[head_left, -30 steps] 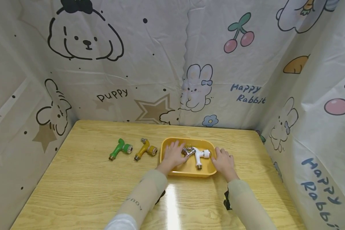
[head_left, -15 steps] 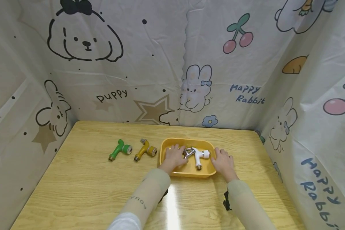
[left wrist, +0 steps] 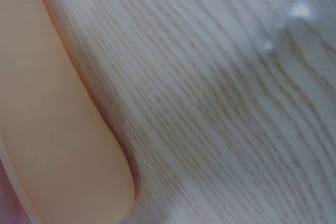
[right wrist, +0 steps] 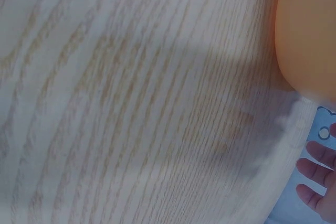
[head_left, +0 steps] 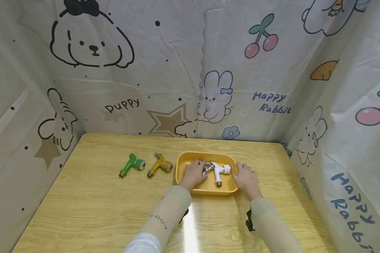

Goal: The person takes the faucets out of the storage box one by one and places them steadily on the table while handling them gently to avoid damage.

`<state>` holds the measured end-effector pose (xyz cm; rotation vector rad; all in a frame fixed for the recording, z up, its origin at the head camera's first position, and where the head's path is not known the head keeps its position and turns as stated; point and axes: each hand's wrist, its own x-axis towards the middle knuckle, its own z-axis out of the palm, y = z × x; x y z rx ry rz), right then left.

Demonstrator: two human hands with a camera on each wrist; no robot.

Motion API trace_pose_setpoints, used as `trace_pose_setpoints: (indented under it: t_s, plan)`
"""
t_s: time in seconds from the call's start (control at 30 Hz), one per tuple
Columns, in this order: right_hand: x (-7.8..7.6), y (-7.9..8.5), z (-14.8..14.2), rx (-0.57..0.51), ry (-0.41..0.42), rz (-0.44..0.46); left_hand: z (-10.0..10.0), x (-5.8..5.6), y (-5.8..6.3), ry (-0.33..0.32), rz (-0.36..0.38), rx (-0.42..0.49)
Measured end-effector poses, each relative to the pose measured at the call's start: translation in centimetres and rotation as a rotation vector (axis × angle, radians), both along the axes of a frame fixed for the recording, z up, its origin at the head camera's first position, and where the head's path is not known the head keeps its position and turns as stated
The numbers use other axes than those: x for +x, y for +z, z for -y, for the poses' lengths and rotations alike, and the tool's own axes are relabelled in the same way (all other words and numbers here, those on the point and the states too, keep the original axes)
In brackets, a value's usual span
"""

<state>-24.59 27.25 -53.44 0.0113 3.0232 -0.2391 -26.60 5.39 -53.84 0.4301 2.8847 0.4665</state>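
Note:
A yellow plastic tray (head_left: 206, 192) on the table holds a chrome tap (head_left: 209, 168) and a white tap (head_left: 218, 173), which lie close together. My left hand (head_left: 193, 174) reaches into the tray from the left. Its fingers curl over the left end of the chrome tap and hide that part. At the tray's right end is my right hand (head_left: 246, 180), thumb side against the rim, other fingers loosely extended outside it. In the right wrist view the fingers (right wrist: 315, 172) show spread and bare, and the tray's outer wall (right wrist: 307, 35) fills the upper right corner.
To the tray's left, a green tap (head_left: 132, 164) and a dark yellow tap (head_left: 160, 165) lie side by side on the wooden table (head_left: 98, 211). Printed cloth (head_left: 164, 70) encloses the table at the back and both sides.
My left hand has shifted slightly to the right within the tray, its fingers drawing in over the chrome tap. The right hand stays at the rim.

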Motion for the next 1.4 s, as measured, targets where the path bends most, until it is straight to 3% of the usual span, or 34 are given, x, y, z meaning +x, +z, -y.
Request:
trace_pose_setpoints:
  t_s: [0.43, 0.7, 1.13, 1.4]
  plan:
    - [0.09, 0.10, 0.14, 0.002, -0.001, -0.013, -0.25, -0.18, -0.77, 0.018, 0.001, 0.045]
    - [0.06, 0.06, 0.15, 0.003, 0.000, -0.012, -0.33, 0.27, -0.40, 0.036, 0.012, 0.014]
    - [0.11, 0.01, 0.15, 0.000, -0.004, -0.021, -0.28, 0.48, -0.35, 0.012, -0.081, -0.078]
    - [-0.01, -0.10, 0.17, -0.005, -0.014, -0.009, -0.37, 0.61, -0.13, 0.000, -0.054, -0.096]
